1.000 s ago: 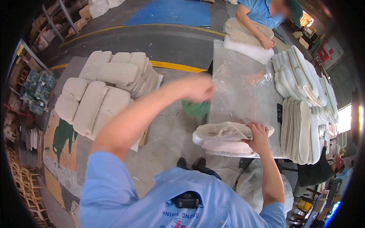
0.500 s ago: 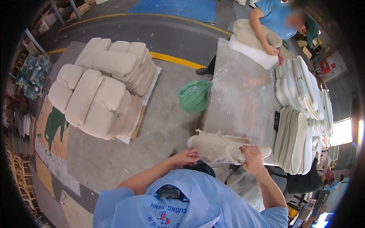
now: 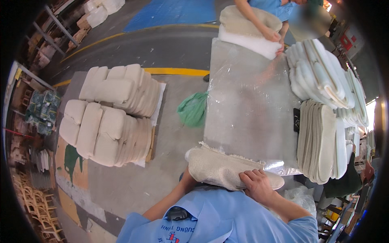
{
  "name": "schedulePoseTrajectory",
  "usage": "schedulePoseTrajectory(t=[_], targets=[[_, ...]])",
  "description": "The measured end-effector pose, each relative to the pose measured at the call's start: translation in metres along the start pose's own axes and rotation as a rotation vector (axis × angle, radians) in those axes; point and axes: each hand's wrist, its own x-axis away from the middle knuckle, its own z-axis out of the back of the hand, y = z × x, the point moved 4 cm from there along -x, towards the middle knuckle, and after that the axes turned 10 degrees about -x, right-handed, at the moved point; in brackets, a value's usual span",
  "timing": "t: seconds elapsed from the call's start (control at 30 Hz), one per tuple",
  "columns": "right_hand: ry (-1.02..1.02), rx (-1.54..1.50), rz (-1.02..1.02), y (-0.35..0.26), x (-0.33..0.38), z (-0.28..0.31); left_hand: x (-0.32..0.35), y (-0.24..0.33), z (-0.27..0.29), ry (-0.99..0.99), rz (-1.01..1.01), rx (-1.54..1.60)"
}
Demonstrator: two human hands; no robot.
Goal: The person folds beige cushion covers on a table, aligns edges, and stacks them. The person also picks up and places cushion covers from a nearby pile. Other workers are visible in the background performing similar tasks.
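A beige woven cushion cover (image 3: 214, 164) with a frayed far edge lies at the near edge of the plastic-wrapped table (image 3: 247, 101), close to my body. White padding (image 3: 276, 180) shows at its right end, and a little more at the left end. My right hand (image 3: 258, 184) grips the cover near that right end, fingers curled over the fabric. At the cover's left end is my left hand (image 3: 187, 177), mostly behind the fabric; its fingers are hidden.
Stacked beige cushions (image 3: 111, 129) stand on the floor at left. Beige covers (image 3: 316, 141) and white pads (image 3: 318, 73) are piled along the table's right side. A green bag (image 3: 193, 109) hangs by its left edge. Across the table, a co-worker's hands (image 3: 275, 38) handle another cushion.
My left hand has gone from in front of the cover's left end to behind it. My right hand stays on the right end. The whole view has shifted.
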Motion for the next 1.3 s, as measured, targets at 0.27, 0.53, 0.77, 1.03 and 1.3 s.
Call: schedulePoseTrajectory(t=[0.27,0.53,0.77,1.03,1.3], targets=[[-0.487,-0.613,0.036,0.039,-0.048,0.025,0.025,-0.023,0.06,0.34,0.032,0.018],[-0.35,-0.561,-0.064,0.086,-0.196,-0.115,-0.007,0.088,0.078,0.337,-0.207,-0.599],[-0.571,-0.567,-0.136,0.059,-0.228,-0.163,-0.03,0.12,0.056,0.055,0.158,-1.013],[-0.42,-0.73,-0.376,0.048,-0.218,-0.154,-0.032,0.116,0.07,0.018,0.148,-0.797],[-0.566,-0.543,-0.41,0.073,-0.169,-0.135,0.019,-0.017,0.068,-0.251,0.108,-0.86]])
